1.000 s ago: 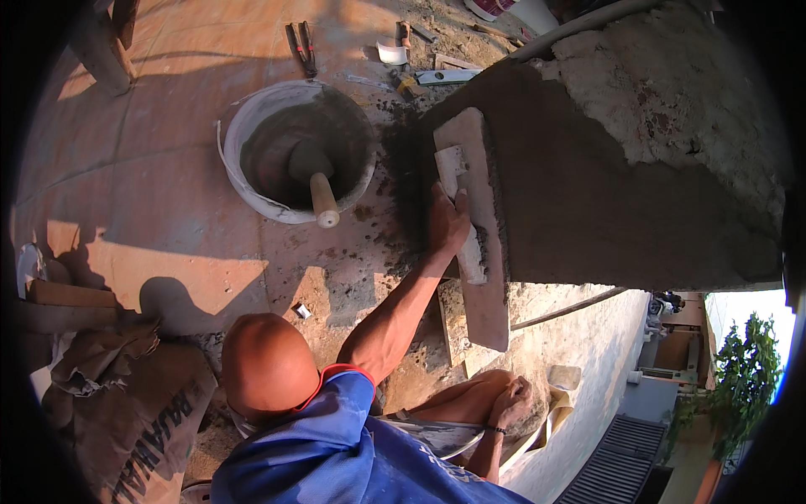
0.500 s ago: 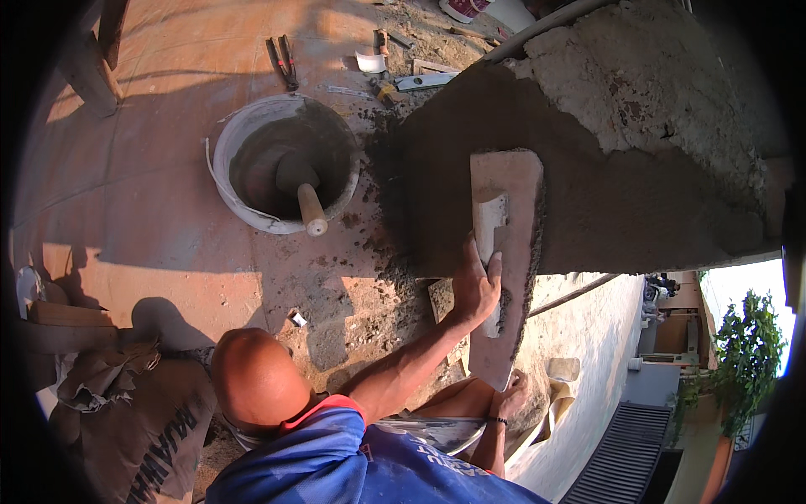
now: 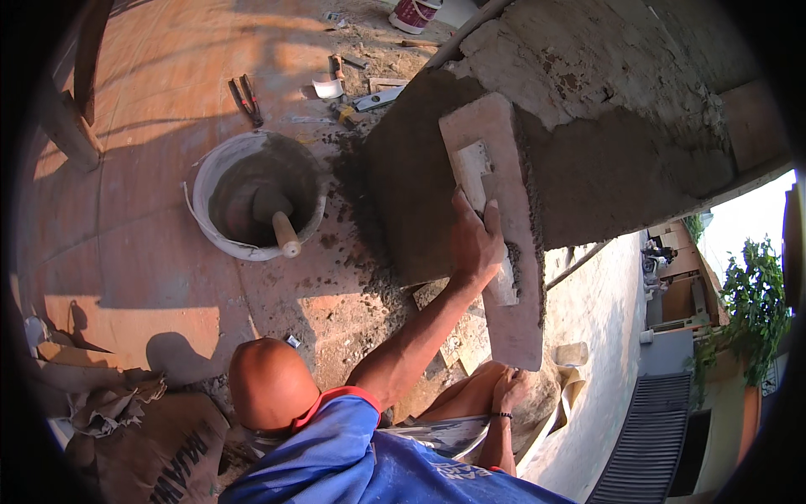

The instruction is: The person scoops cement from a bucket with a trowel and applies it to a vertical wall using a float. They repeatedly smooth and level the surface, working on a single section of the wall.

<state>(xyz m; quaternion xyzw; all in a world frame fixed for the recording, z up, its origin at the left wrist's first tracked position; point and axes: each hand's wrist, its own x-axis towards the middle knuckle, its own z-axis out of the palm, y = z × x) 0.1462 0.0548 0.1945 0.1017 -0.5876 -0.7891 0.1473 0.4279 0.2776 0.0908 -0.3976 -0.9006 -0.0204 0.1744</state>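
Neither of the wearer's own hands is in view from here. Right of the bucket point(image 3: 202, 202), a co-worker's hand point(image 3: 478, 246) curls around the handle point(image 3: 472, 172) of a long float point(image 3: 515, 214) over grey mortar point(image 3: 411, 168). The float looks stiff and fairly light; mid-handle seems the balanced hold, its crusted edge probably slippery.

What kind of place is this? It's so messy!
Probably a small outdoor building site. The grey-smeared bucket, the long plastering float and the dark, damp-looking plaster spread over part of a rough surface all suggest that.
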